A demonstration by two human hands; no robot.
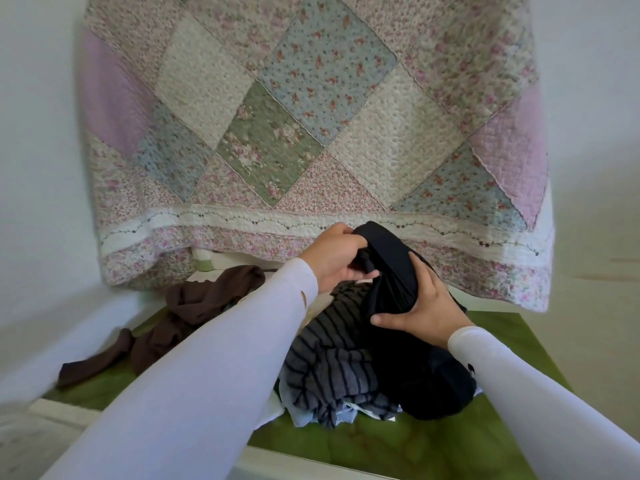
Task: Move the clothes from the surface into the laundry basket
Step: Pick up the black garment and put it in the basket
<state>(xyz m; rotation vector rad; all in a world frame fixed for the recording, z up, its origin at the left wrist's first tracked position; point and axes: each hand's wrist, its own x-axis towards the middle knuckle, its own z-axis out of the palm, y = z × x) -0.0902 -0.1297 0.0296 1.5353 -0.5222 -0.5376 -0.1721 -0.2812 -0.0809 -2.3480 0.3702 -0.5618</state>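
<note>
Green surface (398,452); black garment (391,268) upright between left hand (332,261), right hand (422,306).

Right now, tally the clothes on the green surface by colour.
Black garment, gripped by both hands: 1
Brown garment: 1
Grey striped garment: 1
Pale blue or white fabric poking out under the pile, piece count unclear: at least 1
Total: at least 4
</note>
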